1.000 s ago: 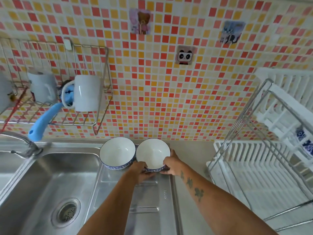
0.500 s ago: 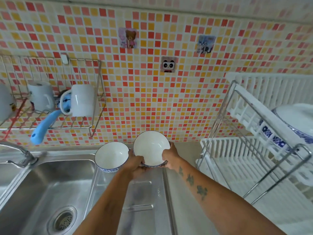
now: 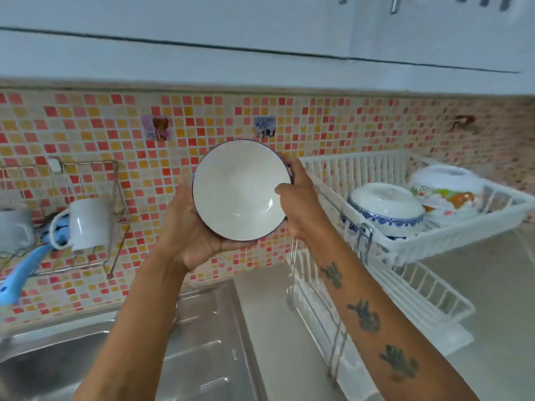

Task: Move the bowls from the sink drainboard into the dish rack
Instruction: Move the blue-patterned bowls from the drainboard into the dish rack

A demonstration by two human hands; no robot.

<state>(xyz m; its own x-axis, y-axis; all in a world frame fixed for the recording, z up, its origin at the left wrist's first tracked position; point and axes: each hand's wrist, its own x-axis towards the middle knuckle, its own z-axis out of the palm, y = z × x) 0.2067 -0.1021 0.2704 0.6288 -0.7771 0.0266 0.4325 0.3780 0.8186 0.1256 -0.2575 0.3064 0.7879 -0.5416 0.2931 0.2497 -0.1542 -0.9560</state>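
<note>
Both hands hold a round white ceramic bowl with a dark blue rim (image 3: 240, 192) in the air, tipped so its inside faces the camera, above the stainless steel sink drainboard (image 3: 208, 354). The left hand (image 3: 188, 227) cups it from below; the right hand (image 3: 298, 206) clamps its right edge, thumb inside. Just right stands the two-tier white plastic dish rack (image 3: 434, 244), its upper basket holding an upturned blue-patterned bowl (image 3: 386, 211). No writing is legible.

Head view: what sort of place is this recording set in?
Most likely a home kitchen, at the washing-up area. A stainless steel sink is set into the counter below a mosaic tile backsplash, and a white two-tier dish rack beside it holds upturned bowls.
</note>
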